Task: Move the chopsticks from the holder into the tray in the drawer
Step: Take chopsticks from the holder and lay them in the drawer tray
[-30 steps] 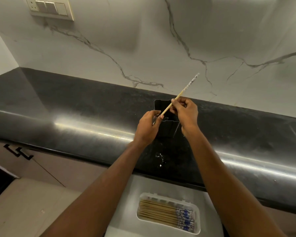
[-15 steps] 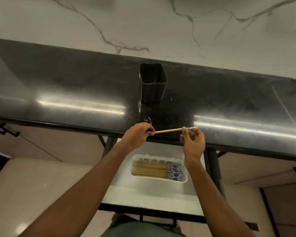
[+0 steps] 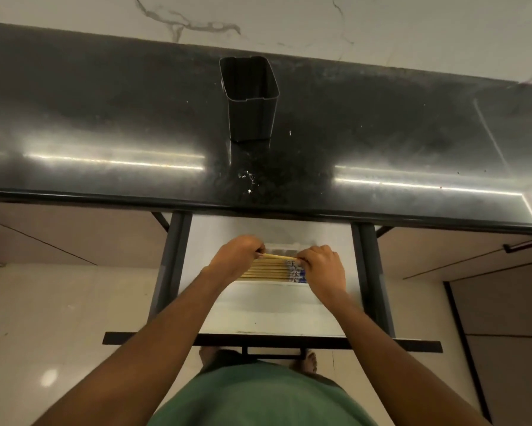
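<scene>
A single wooden chopstick [image 3: 278, 257] lies level between my two hands, just over the white tray [image 3: 284, 245] in the open drawer [image 3: 267, 315]. My left hand [image 3: 235, 256] pinches its plain end. My right hand [image 3: 321, 267] pinches its blue-patterned end. Under it, several chopsticks [image 3: 267, 271] lie side by side in the tray, their patterned ends to the right. The dark square holder [image 3: 250, 98] stands upright on the black countertop [image 3: 104, 118], and no chopsticks show in it.
The drawer's dark front panel [image 3: 272, 341] and side rails stick out towards me below the counter edge. Closed cabinet fronts with black handles [image 3: 524, 245] flank the drawer. A marble wall backs the counter. Small water drops [image 3: 247, 179] lie in front of the holder.
Both hands carried the chopstick from above the holder, over the counter edge, down to the tray in the drawer. It turned from slanted to level. The camera tilted downward.
</scene>
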